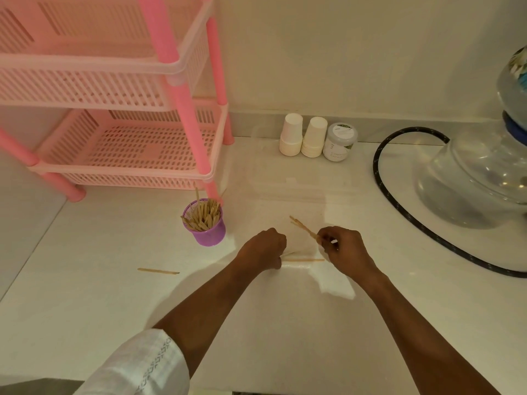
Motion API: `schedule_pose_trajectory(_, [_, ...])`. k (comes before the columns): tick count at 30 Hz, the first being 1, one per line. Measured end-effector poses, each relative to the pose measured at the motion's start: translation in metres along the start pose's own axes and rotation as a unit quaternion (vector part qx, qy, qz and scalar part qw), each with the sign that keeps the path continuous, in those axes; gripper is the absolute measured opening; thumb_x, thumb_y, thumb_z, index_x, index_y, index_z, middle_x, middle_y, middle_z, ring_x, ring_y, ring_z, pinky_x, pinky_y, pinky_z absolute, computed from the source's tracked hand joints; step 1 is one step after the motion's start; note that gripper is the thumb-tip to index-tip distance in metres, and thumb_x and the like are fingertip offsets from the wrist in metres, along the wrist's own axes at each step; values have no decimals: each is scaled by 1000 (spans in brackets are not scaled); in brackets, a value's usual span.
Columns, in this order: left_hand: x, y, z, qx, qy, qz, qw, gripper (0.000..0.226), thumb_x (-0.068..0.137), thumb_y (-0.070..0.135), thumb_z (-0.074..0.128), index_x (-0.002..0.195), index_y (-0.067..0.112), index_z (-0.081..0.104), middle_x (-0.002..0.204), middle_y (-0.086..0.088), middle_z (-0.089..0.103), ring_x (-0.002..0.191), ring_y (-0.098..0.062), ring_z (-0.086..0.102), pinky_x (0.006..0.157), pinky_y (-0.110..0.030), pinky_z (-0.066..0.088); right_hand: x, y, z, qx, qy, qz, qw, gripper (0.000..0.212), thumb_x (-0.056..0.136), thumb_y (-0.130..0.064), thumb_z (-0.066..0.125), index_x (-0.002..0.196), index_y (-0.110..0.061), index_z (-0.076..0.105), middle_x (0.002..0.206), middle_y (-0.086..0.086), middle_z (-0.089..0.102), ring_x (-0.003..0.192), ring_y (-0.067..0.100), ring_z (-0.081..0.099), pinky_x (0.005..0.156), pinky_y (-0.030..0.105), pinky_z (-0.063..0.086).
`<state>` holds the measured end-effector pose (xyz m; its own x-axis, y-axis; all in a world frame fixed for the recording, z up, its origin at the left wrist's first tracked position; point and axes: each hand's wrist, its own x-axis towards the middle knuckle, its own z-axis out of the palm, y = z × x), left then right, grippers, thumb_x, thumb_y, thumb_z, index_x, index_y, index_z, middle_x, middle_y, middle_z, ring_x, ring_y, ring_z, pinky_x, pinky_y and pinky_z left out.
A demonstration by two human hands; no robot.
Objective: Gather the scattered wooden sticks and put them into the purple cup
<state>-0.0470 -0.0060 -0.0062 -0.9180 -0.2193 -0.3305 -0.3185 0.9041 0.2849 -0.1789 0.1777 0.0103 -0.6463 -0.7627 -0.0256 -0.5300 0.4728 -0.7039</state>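
The purple cup [206, 228] stands on the white counter, left of my hands, and holds several wooden sticks upright. My right hand [343, 248] grips a small bundle of wooden sticks [302, 227] that point up and to the left. My left hand [263, 248] is closed, knuckles up, with the tip of a stick [289, 254] showing at its fingers. Between the two hands one stick [303, 260] lies flat on the counter. Another loose stick [158, 271] lies to the left, below the cup.
A pink plastic rack [125, 155] stands at the back left, one leg just behind the cup. Two stacks of white paper cups [302, 135] and a small jar [340, 142] line the wall. At the right sit a clear glass vessel [479, 178] and a black hose [399, 206].
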Motion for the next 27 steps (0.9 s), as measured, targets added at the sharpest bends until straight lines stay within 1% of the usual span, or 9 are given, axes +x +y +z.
schedule_pose_trajectory(3, [-3, -5, 2, -43, 39, -4, 998, 20, 78, 15, 72, 98, 11, 71, 92, -3, 59, 82, -20, 59, 68, -28, 48, 3, -6, 0, 67, 23, 30, 997, 12, 94, -5, 66, 90, -14, 74, 85, -4, 73, 76, 13, 70, 74, 30, 62])
schedule_pose_trajectory(8, [-24, -17, -17, -122, 140, 15, 982, 13, 84, 17, 65, 88, 12, 76, 78, -4, 70, 69, -13, 53, 68, -26, 40, 7, -23, -3, 218, 71, 66, 971, 9, 93, -10, 71, 94, -15, 77, 88, -2, 75, 77, 15, 72, 72, 24, 61])
schedule_pose_trajectory(11, [-47, -26, -35, -178, 215, 5, 960, 11, 83, 23, 63, 79, 21, 73, 70, 5, 64, 66, -10, 58, 66, -29, 49, 13, -36, 0, 284, 78, 72, 953, 10, 92, -7, 70, 93, -13, 79, 86, 3, 76, 78, 21, 72, 72, 26, 61])
schedule_pose_trajectory(14, [-69, -31, -56, -231, 295, -13, 927, 8, 82, 20, 67, 75, 21, 71, 66, 6, 63, 66, -11, 61, 65, -27, 52, 20, -55, 5, 330, 73, 73, 938, 9, 91, -7, 72, 97, -8, 79, 86, 11, 76, 79, 27, 71, 73, 28, 60])
schedule_pose_trajectory(17, [-86, -32, -77, -284, 359, -31, 888, 10, 83, 15, 71, 74, 19, 71, 67, 6, 66, 68, -11, 66, 66, -23, 53, 25, -80, 12, 389, 57, 47, 918, 13, 91, -6, 72, 102, -4, 78, 91, 18, 75, 80, 20, 69, 75, 28, 59])
schedule_pose_trajectory(20, [-101, -31, -96, -358, 424, -64, 830, 13, 82, 7, 75, 77, 19, 75, 70, 6, 72, 67, -9, 71, 70, -16, 54, 33, -105, 25, 442, 47, 42, 895, 18, 90, -2, 71, 106, 3, 75, 96, 23, 74, 85, 22, 69, 78, 31, 61])
schedule_pose_trajectory(23, [-113, -41, -109, -414, 472, -100, 772, 20, 78, 1, 78, 85, 20, 75, 74, 12, 73, 68, 2, 70, 71, -9, 51, 41, -130, 40, 487, 34, 49, 871, 23, 88, -1, 72, 110, 6, 72, 99, 25, 74, 86, 23, 71, 79, 32, 61])
schedule_pose_trajectory(25, [-119, -57, -115, -416, 492, -116, 756, 20, 78, 6, 80, 85, 24, 77, 75, 17, 74, 73, 1, 71, 74, -14, 53, 46, -145, 50, 508, 25, 46, 860, 23, 89, -1, 72, 110, 6, 72, 97, 22, 74, 86, 20, 71, 79, 30, 59])
schedule_pose_trajectory(27, [-125, -74, -116, -436, 495, -123, 741, 15, 79, 9, 78, 85, 23, 79, 74, 11, 76, 74, -11, 74, 76, -25, 57, 51, -159, 59, 528, 17, 37, 848, 23, 90, 0, 70, 111, 6, 72, 95, 19, 74, 87, 20, 71, 81, 30, 59])
